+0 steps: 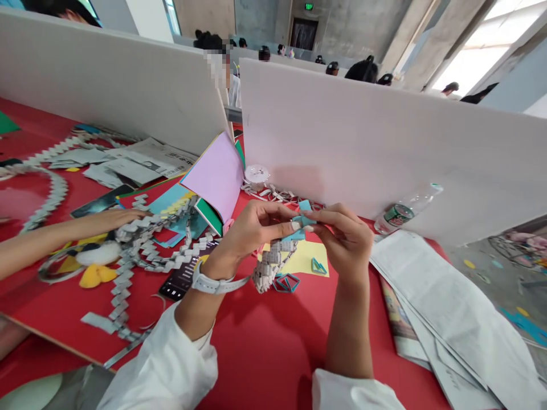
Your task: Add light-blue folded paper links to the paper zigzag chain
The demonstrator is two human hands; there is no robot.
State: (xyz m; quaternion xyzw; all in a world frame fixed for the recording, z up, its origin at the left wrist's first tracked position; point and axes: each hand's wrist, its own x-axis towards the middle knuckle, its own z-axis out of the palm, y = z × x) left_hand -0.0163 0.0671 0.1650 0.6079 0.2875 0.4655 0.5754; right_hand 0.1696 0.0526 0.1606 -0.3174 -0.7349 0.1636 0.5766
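Between the fingertips of both hands is a folded blue paper piece (304, 219), held above the red table. My left hand (260, 228) pinches its left side, and my right hand (342, 230) pinches its right side. From just below the blue piece hangs a woven chain of folded newspaper (271, 265), curving down toward the tabletop; the fingers partly hide where the two meet. Behind the chain lies a yellow paper sheet (311, 257) with a small teal folded piece (317, 266) on it. More teal folded strips (286, 282) rest at the chain's lower end.
On the left, another person's hand (128, 219) touches long folded-paper chains (123, 285). A phone (175, 282) lies near my left wrist. Purple paper (217, 176) leans by the white partition (325, 136). A plastic bottle (397, 215) and newspapers (448, 307) are at right.
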